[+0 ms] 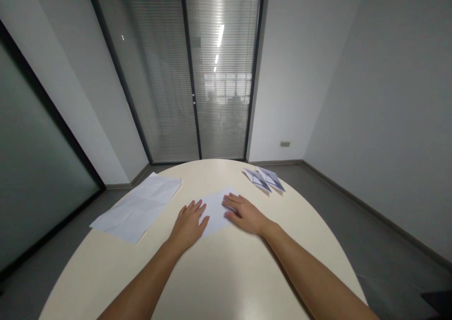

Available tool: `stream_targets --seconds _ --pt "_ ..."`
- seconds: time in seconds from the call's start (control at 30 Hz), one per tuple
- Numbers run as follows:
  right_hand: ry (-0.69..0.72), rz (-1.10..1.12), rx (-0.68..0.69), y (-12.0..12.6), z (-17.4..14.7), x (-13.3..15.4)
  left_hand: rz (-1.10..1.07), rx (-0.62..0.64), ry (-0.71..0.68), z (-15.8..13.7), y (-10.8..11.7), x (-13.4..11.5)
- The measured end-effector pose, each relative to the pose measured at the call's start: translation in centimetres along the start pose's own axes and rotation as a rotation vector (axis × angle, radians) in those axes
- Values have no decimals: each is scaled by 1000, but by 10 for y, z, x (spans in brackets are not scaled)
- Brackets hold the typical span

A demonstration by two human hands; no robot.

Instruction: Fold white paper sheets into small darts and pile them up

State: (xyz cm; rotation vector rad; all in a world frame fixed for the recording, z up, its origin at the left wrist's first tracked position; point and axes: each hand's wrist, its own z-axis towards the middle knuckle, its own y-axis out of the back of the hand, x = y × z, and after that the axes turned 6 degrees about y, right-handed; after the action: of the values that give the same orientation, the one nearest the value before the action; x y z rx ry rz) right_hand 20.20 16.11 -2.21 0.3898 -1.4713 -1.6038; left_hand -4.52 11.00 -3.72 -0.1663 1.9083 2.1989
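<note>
A white sheet of paper [216, 212] lies on the pale round table between my two hands. My left hand [189, 223] rests flat on its left side, fingers stretched out and thumb apart. Over the right side lies my right hand [244, 212], its fingers extended and palm down, covering that edge. Neither hand grips anything. Part of the sheet is hidden beneath the hands.
Creased white paper sheets [139, 209] lie at the table's left edge, partly overhanging it. Two folded paper pieces with printed sides [264, 179] are at the far right. The round table [212, 282] stands before a glass door [169, 75].
</note>
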Motion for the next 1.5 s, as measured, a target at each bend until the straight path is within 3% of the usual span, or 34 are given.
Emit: stream_targets --seconds 0.13,0.4,0.7,1.13,1.5 --pt "87 51 114 3 0 9 -11 -74 22 3 2 5" --pt "55 37 34 -1 -1 3 -163 -60 -206 -2 1 -1" --pt "113 16 -106 -6 2 2 -201 -59 -241 -2 -1 3" --pt "170 -2 -73 -2 2 2 -193 -78 -150 -3 2 -5" --pt "192 28 -82 -2 2 1 -198 -139 -270 -3 -1 0"
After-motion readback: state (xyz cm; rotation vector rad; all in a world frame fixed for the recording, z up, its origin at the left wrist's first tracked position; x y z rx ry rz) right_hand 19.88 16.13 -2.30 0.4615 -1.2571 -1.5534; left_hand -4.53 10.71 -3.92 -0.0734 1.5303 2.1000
